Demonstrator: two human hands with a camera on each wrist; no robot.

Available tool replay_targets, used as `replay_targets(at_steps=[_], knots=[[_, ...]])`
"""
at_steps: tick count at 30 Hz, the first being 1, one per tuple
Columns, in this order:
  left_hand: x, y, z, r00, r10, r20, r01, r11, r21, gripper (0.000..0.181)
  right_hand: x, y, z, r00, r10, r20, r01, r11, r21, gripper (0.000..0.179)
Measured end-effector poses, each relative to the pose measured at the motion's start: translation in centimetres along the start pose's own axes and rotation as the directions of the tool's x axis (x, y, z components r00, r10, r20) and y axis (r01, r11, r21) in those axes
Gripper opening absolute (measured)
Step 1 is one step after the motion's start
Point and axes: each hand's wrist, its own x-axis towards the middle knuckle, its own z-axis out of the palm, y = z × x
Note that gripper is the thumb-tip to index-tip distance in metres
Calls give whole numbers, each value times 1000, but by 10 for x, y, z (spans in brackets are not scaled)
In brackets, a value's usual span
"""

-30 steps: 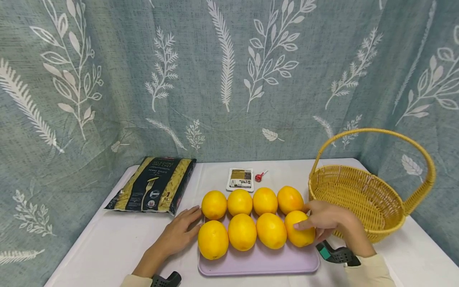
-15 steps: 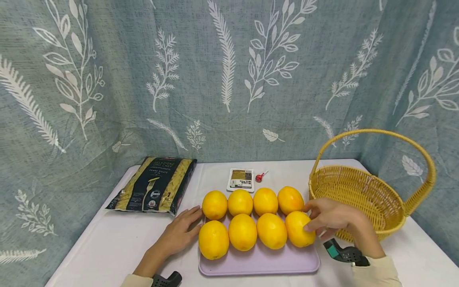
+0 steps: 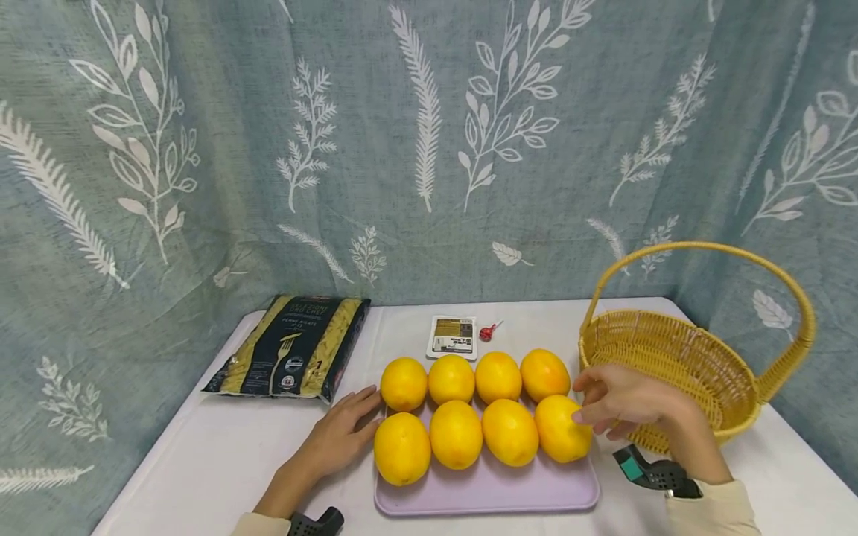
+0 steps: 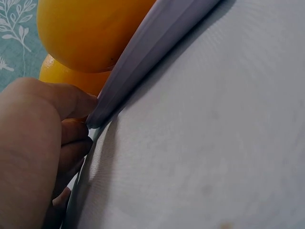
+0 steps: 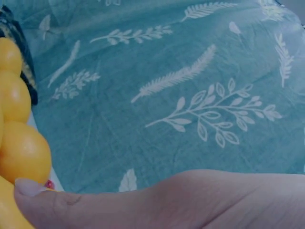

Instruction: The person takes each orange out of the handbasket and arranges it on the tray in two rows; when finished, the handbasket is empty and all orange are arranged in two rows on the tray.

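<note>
Several oranges (image 3: 456, 435) sit in two rows on a lilac tray (image 3: 485, 497). My left hand (image 3: 343, 438) lies at the tray's left edge, fingers stretched toward the back-left orange (image 3: 404, 384). In the left wrist view, its thumb tip meets the tray rim (image 4: 143, 62), with the other fingers lower down beside it. At the right end, my right hand (image 3: 626, 406) hovers by the front-right orange (image 3: 561, 430), its thumb tip at the fruit's side and its fingers loosely bent. The right wrist view shows that thumb (image 5: 71, 206) overlapping the fruit.
A yellow wicker basket (image 3: 670, 331) with a tall handle stands just behind my right hand. Back left lies a bag of penne pasta (image 3: 288, 346). A small flat packet (image 3: 453, 337) and a red lollipop (image 3: 487, 333) lie behind the oranges. A patterned curtain (image 3: 429, 149) surrounds the table.
My right hand has eased off the front-right orange and drawn to the right, its thumb sliding back to the fruit's edge. The left hand stays by the tray. The oranges keep their places.
</note>
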Motion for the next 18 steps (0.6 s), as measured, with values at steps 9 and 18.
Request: replay_targets(at_steps=[9,18], knots=[[9,5,-1,1000,-7,-3,7,998,-59,42,7,-8,-2,985,-160,-71,154,985,-81,50],[5,19,-22,998,-59,-4,59,998,24,21,14,-23,12,937,-293,-190,190,884,-427,37]])
